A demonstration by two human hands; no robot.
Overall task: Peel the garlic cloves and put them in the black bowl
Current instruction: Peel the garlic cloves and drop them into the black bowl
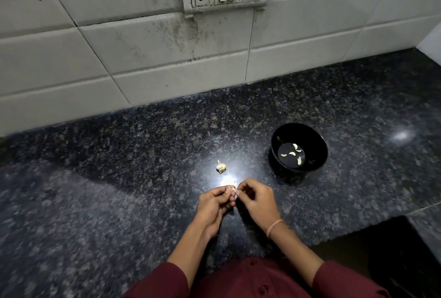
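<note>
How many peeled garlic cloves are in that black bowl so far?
5 cloves on the black bowl floor: one left, one central, two close together at the back, one at the front. The back pair may be one.

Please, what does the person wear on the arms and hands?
The left hand and right hand are bare, with no gloves. Dark red sleeves leave the forearms uncovered. A thin pale orange band circles the right wrist.

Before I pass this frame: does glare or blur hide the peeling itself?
Head view: a glare patch on the counter sits just beyond the garlic clove pinched by left hand and right hand, washing out its edge; head view also bows the wall tiles; peeled cloves in the black bowl read clearly.
</note>
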